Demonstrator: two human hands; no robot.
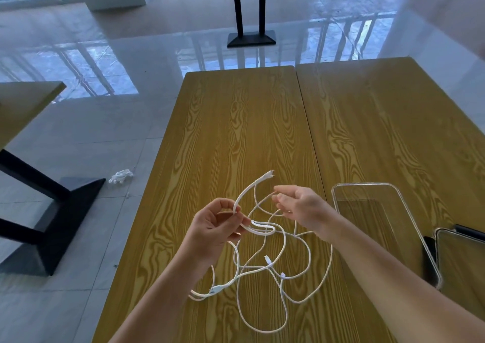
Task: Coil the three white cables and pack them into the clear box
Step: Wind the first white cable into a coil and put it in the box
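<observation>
A tangle of thin white cables (265,277) lies in loose loops on the wooden table (236,133), just in front of me. My left hand (212,227) pinches a thicker flat white cable (249,190) whose frayed end arcs up and away from me. My right hand (301,209) is raised to the right of it, fingers curled around a thin cable strand that drops into the tangle. The clear box (338,198) stands empty on the table to the right of my right hand.
A clear lid (462,264) rests over a dark object (430,253) at the right edge. The table's left edge runs close to my left forearm. A second table (393,119) adjoins on the right. A crumpled white glove (121,176) lies on the floor.
</observation>
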